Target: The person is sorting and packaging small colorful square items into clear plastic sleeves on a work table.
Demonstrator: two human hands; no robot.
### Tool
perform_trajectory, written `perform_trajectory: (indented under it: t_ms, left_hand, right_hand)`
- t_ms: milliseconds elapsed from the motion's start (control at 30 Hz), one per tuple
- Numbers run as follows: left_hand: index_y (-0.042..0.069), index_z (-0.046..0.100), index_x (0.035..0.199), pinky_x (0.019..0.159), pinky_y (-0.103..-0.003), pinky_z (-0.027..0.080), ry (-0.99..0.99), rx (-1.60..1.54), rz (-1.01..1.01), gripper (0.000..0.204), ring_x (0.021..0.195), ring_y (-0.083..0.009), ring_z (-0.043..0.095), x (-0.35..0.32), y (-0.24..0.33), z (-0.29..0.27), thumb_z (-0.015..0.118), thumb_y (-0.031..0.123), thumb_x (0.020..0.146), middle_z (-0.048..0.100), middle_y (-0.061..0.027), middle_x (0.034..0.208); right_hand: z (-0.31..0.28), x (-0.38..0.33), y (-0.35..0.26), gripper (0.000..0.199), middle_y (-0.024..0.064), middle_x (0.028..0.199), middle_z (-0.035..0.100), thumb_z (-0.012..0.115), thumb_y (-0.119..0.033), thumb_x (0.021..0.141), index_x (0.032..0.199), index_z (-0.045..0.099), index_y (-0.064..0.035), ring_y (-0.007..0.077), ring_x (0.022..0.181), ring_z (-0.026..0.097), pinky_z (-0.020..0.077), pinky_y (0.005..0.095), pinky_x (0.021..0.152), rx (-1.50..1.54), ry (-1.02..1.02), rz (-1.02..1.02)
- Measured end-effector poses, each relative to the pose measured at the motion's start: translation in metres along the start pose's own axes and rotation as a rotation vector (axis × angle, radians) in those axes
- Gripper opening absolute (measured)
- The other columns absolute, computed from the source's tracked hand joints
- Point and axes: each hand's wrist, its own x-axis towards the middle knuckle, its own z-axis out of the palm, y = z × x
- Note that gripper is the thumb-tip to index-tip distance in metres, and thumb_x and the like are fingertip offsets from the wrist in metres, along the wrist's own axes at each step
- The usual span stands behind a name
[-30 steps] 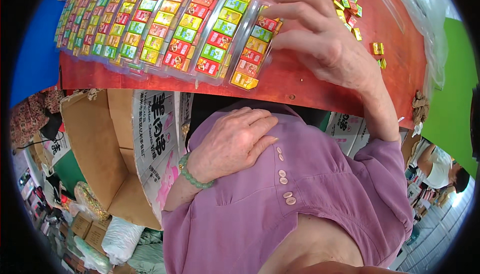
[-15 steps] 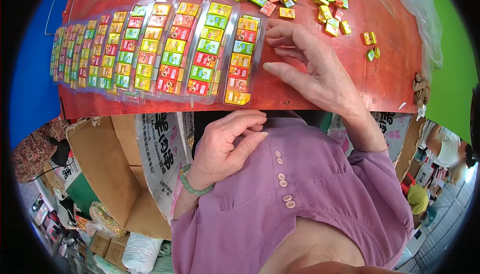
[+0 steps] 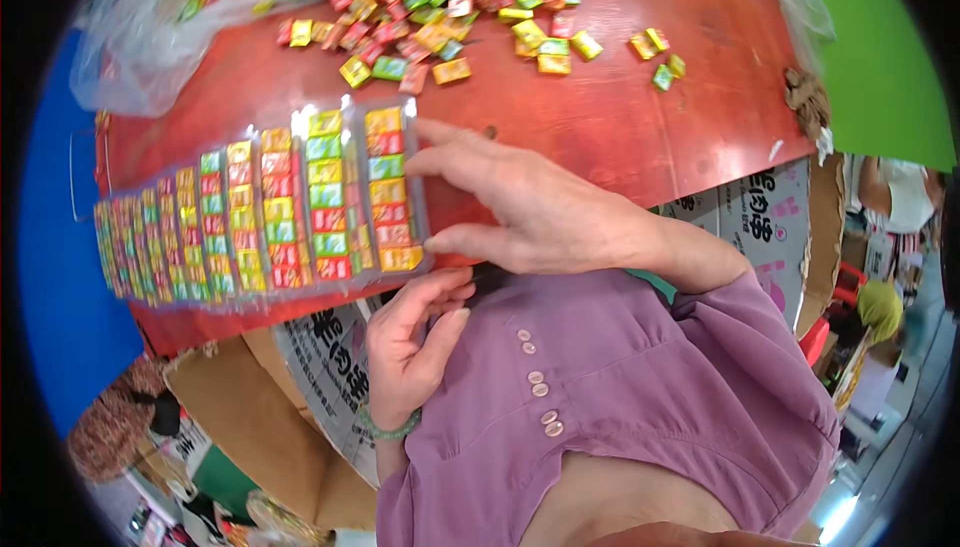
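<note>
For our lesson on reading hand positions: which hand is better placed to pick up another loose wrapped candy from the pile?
Probably the right hand: it lies on the red table beside the candy strip, nearer the loose candies. The left hand sits below the table edge.

A red table (image 3: 620,127) carries a long clear plastic strip of packed candy columns (image 3: 260,212) along its near edge, loose wrapped candies (image 3: 430,17) scattered at its far side, and crumpled clear plastic (image 3: 140,57) at the far-left corner.
</note>
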Motion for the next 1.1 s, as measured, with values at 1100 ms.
perform_trajectory:
  t_ms: [1100]
  left_hand:
    - [-0.009,0.058,0.132,0.113,-0.049,0.043,0.122,1.091,0.635,0.042,0.138,-0.0436,0.05,0.148,0.015,0.092,0.063,0.006,0.094,0.054,-0.0278,0.144]
  right_hand:
    - [-0.14,-0.099,0.081,0.022,0.0112,0.112,0.069,0.067,-0.008,0.097,0.118,0.069,-0.0027,0.0302,0.102,0.066,0.0528,0.038,0.09,-0.809,0.636,0.187]
